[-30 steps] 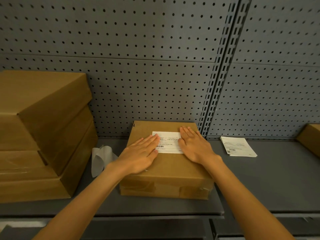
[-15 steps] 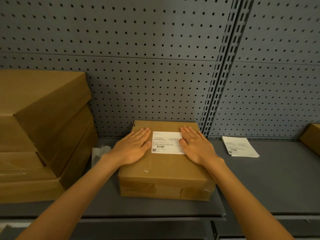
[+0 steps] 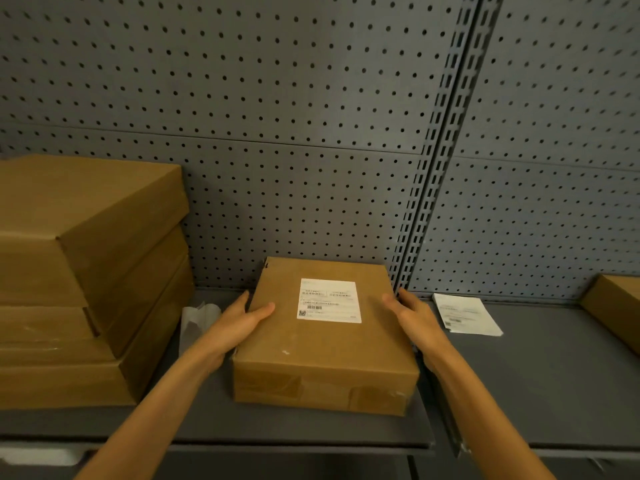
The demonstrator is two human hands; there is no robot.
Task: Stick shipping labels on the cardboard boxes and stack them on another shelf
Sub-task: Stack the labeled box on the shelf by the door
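Labelled cardboard box (image 3: 325, 341) on grey shelf (image 3: 554, 393), label (image 3: 329, 300) up | my left hand (image 3: 239, 323) grips box's left edge, thumb on top | my right hand (image 3: 415, 317) clasps its right edge | loose labels (image 3: 465, 315) right of box

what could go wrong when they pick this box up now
The left hand and right hand grip only the side edges of the labelled box, so it might slip or tip as it lifts.

Crumpled backing paper lies right beside the left hand and could get dragged along.

The loose label sheets sit close to the right hand; a sideways swing could sweep them off the shelf.
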